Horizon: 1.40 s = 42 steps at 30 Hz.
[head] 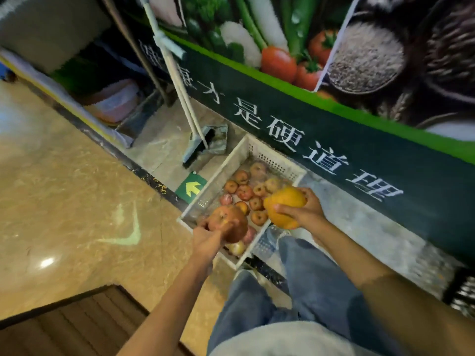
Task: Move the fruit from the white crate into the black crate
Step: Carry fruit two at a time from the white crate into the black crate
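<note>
A white slatted crate [226, 165] stands on the floor against a green wall banner, with several red apples [245, 192] lying in it. My left hand [208, 238] grips a large reddish apple [228, 223] above the crate's near edge. My right hand [305, 210] holds a big orange-yellow citrus fruit [284, 206] above the crate's right side. Both fruits are lifted clear of the pile. No black crate shows in the head view.
A broom and dustpan [205, 143] lean just behind the crate. A green floor sticker with a yellow arrow [191, 188] lies to its left. My legs in jeans [303, 286] stand right by the crate. A brown mat [69, 327] lies at the lower left.
</note>
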Each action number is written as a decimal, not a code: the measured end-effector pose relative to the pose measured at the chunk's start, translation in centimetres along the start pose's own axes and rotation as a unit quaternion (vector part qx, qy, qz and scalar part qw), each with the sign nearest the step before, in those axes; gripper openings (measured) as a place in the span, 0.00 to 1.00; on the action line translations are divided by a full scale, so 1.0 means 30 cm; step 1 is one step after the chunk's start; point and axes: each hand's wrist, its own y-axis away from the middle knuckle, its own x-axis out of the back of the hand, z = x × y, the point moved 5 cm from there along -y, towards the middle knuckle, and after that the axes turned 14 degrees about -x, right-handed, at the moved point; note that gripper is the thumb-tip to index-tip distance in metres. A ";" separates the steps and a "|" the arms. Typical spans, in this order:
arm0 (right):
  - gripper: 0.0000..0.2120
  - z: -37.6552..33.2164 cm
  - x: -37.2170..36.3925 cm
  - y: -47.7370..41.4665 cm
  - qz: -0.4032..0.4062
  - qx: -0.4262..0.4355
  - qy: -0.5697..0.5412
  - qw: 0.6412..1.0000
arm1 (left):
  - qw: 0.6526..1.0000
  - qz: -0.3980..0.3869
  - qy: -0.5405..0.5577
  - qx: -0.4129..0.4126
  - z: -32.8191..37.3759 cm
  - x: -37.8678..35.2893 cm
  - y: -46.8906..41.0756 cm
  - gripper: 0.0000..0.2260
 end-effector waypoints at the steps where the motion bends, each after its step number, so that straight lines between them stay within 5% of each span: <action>1: 0.37 0.045 0.009 0.035 0.014 -0.012 -0.032 0.999 | 1.000 -0.017 -0.019 -0.005 -0.009 0.010 0.010 0.25; 4: 0.31 0.191 0.038 0.135 0.043 -0.033 -0.115 0.992 | 0.993 -0.089 -0.077 -0.026 -0.029 0.018 0.055 0.16; 9: 0.33 0.451 0.160 0.275 0.090 -0.069 -0.218 0.969 | 0.970 -0.184 -0.156 -0.022 -0.067 -0.096 0.166 0.26; 13: 0.35 0.684 0.314 0.349 0.138 -0.098 -0.299 0.939 | 0.941 -0.264 -0.207 -0.043 -0.099 -0.291 0.294 0.20; 17: 0.37 0.944 0.475 0.449 0.185 -0.129 -0.398 0.889 | 0.906 -0.341 -0.241 -0.063 -0.163 -0.546 0.459 0.26; 24: 0.34 1.392 0.726 0.594 0.250 -0.173 -0.546 0.781 | 0.851 -0.453 -0.259 -0.064 -0.322 -0.980 0.850 0.18; 27: 0.33 1.514 0.797 0.629 0.281 -0.190 -0.601 0.724 | 0.829 -0.473 -0.291 -0.062 -0.378 -1.097 0.935 0.16; 38: 0.34 1.649 1.165 0.409 0.324 -0.230 -0.664 0.633 | 0.797 -0.486 -0.356 -0.044 -0.379 -1.643 0.950 0.09; 42: 0.33 1.645 1.283 0.326 0.341 -0.269 -0.702 0.564 | 0.773 -0.504 -0.383 -0.050 -0.345 -1.923 0.985 0.08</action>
